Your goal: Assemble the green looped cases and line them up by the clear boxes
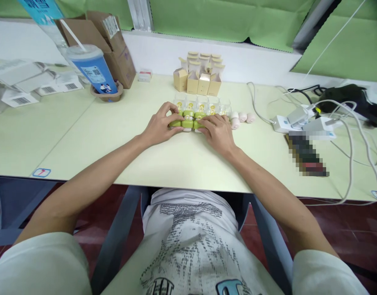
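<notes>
Small green containers [187,119] with pale bases sit packed in two short rows on the table. My left hand [160,127] curls round the left end of the rows, thumb at the front and fingers at the back. From the right, my right hand [218,133] grips the other end, its fingers bent over the green pieces and hiding some of them. Directly behind stand several clear cups [190,102] with yellow marks, touching or nearly touching the green ones. Several pale pink round pieces [242,117] lie just beyond my right fingers.
Open yellow cardboard boxes [193,84] stand by the wall. A blue cup with a straw [94,69], a brown carton [122,61] and white boxes [21,98] are at left. On the right lie a power strip [282,124], loose cables and a blurred dark object [306,153].
</notes>
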Demonstrator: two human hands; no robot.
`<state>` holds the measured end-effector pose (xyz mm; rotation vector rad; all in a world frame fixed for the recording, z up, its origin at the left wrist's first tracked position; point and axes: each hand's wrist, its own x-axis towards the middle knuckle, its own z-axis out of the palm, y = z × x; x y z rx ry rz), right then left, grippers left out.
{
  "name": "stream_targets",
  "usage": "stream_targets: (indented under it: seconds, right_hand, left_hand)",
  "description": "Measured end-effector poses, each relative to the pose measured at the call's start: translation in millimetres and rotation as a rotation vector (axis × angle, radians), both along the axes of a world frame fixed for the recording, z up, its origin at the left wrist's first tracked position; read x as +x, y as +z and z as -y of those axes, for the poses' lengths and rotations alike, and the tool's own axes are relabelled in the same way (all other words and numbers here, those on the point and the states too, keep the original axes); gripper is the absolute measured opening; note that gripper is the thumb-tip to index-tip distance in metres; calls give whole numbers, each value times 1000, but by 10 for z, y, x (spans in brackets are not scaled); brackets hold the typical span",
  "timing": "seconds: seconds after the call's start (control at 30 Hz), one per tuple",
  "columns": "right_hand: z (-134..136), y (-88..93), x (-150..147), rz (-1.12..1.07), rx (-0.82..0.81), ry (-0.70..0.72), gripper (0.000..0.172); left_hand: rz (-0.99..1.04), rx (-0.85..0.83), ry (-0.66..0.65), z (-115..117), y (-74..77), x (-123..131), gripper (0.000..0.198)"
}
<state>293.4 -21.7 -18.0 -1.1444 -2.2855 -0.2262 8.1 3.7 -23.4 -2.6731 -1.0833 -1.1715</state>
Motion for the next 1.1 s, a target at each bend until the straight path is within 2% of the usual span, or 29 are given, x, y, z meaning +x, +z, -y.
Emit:
stream_targets:
  seconds: [0.13, 0.3, 0.4, 0.5, 0.63, 0.9, 1.1]
  right_hand:
    - [11, 8, -8, 1, -25, -6, 29]
    - [53, 48, -25, 19, -17, -20, 31]
    - [49, 99, 15, -22, 16, -28, 38]
    - [-7, 141, 130, -116, 71, -84, 44]
    - [-122, 138, 330, -185, 92, -121, 41]
    - [-198, 119, 429, -62, -30, -49, 42]
    - [-191, 115, 441, -41, -24, 10, 44]
  left_hand:
    - [3, 41, 20, 19, 17, 12, 61]
    - [131, 102, 156, 29, 76, -34, 56]
    - [182, 99, 196, -11, 67, -100, 54]
    - [188, 84, 195, -47, 35, -142, 54]
    - [148, 66, 154, -30, 35, -127, 53]
    - [93, 71, 98, 22, 95, -73, 54]
    - [115, 96, 117, 12, 98, -90, 53]
